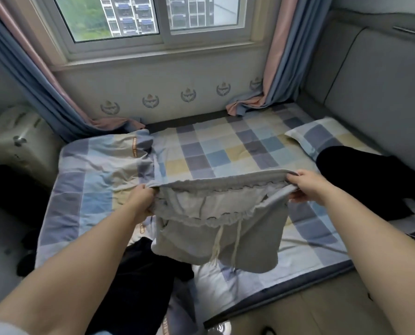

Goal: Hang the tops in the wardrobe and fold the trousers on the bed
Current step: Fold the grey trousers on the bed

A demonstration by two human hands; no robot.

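Both hands, left hand [142, 199] and right hand [307, 187], hold grey shorts [216, 228] stretched above the bed [225, 151], fingers pinching the waistband ends

Legible text: none. Orange lettered strip [133, 148] on checked quilt [97, 170], beyond the left grip — blurred, unreadable.

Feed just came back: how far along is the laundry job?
Nothing folded or hung is visible. In hand: left hand and right hand stretch the grey drawstring trousers by the waistband above the checked bed. Left: dark garments near the pillow and at the bed's edge.
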